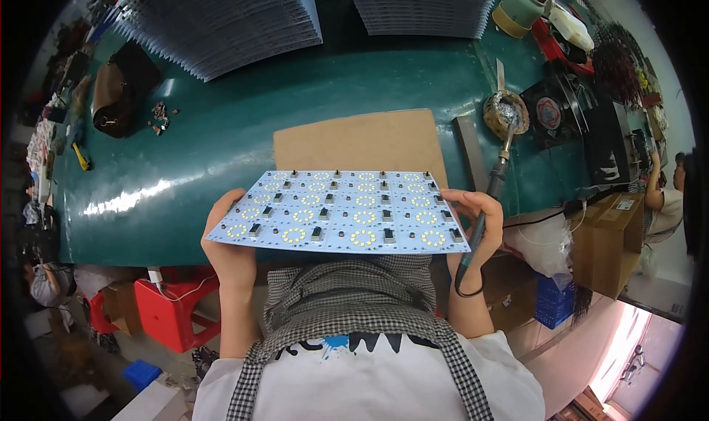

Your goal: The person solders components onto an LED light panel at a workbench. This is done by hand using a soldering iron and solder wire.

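Observation:
A white circuit board panel (343,213) with rings of yellow LEDs and rows of small black switches is held tilted in front of my body. My left hand (227,233) is closed on its left edge. At the right edge, my right hand (476,221) grips the panel and also has a soldering iron (493,185) lodged in it. The iron points away from me, its tip over a round dish of solder residue (506,112). Under the far edge of the panel, a brown cardboard sheet (358,140) lies on the green table (214,155).
Two tall stacks of panels (221,22) (421,4) stand at the back. A dark metal bar (470,151) lies right of the cardboard. At the left are a brown bag (114,100) and small loose parts (159,117). A red stool (173,310) and a cardboard box (607,244) flank me.

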